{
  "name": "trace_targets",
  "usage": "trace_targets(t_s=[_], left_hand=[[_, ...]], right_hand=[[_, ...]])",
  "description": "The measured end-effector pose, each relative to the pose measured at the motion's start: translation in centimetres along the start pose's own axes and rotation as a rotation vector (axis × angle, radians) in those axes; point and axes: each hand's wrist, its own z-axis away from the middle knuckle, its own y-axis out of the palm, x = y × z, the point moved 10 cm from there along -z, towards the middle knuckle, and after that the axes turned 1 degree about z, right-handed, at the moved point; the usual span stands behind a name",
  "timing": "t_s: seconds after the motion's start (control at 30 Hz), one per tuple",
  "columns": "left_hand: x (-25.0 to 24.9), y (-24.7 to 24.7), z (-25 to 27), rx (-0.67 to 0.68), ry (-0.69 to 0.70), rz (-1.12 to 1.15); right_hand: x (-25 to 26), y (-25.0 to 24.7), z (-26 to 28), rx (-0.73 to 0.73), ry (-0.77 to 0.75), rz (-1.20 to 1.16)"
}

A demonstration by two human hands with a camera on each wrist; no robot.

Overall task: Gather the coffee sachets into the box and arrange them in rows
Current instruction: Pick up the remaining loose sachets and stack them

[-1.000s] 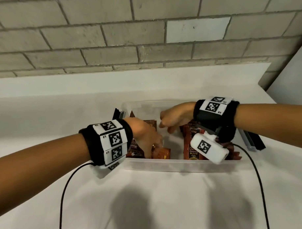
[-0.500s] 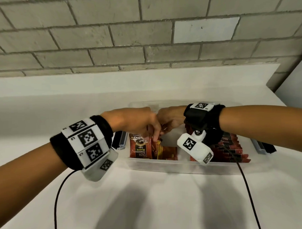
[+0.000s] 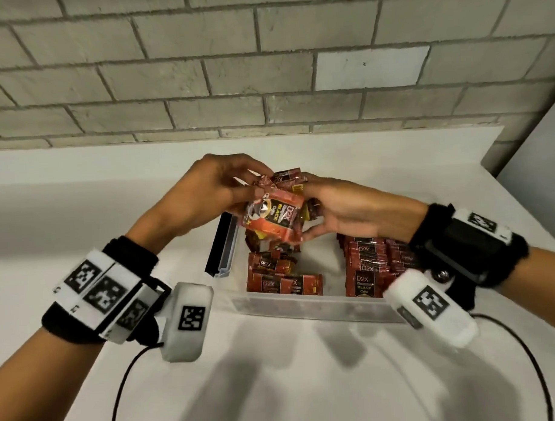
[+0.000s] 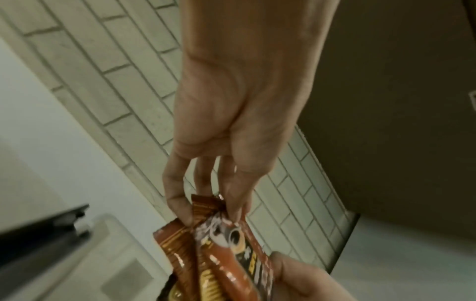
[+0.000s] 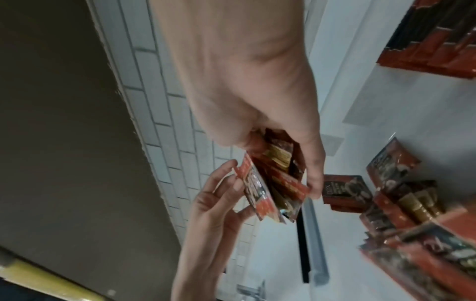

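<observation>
both hands hold one bundle of sachets above the box: the left hand pinches its top edge, the right hand cups its side. the finished row lies below, nearer the right hand.

"D2X", "BLACK" on held sachet; "D2X" on sachets in box.
</observation>
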Motion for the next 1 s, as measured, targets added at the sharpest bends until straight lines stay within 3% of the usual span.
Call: trace_targets(t_s=[0.13, 0.27, 0.33, 0.4, 0.5, 0.63, 0.83, 0.93, 1.0], left_hand=[[-0.5, 1.4, 1.4, -0.095, -0.053, 0.185], [-1.4, 2.8, 2.9, -0.155, -0.029, 0.246], [-1.0, 3.4, 3.6, -0.148, -0.062, 0.148], [0.2, 4.7, 4.3, -0.094, -0.155, 0.141], [1.3, 9.2, 5.6, 0.134, -0.295, 0.612], [-0.3, 14.4, 7.6, 0.419, -0.304, 1.079], [-1.8, 16.3, 8.3, 0.58, -0.24, 1.23], [-1.6, 17.0, 8.4, 0.562, -0.279, 1.23], [-1.3, 16.7, 8.2, 0.479, -0.285, 1.272]], right_hand=[[0.6, 1.7, 2.9, 0.08, -0.079, -0.154], [0.4, 0.5, 4.5, -0.023, -0.185, 0.023], [0.1, 0.1, 5.4, 0.009, -0.187, 0.134], [-0.2, 0.0, 6.5, 0.07, -0.154, 0.243], [-0.7, 0.2, 7.5, 0.161, -0.101, 0.31], [-0.7, 0.9, 8.4, 0.249, -0.104, 0.415], [-1.3, 0.7, 8.9, 0.262, -0.109, 0.56], [-0.6, 0.3, 8.9, 0.178, -0.168, 0.761], [-0.4, -0.3, 8.8, 0.098, -0.192, 0.683]])
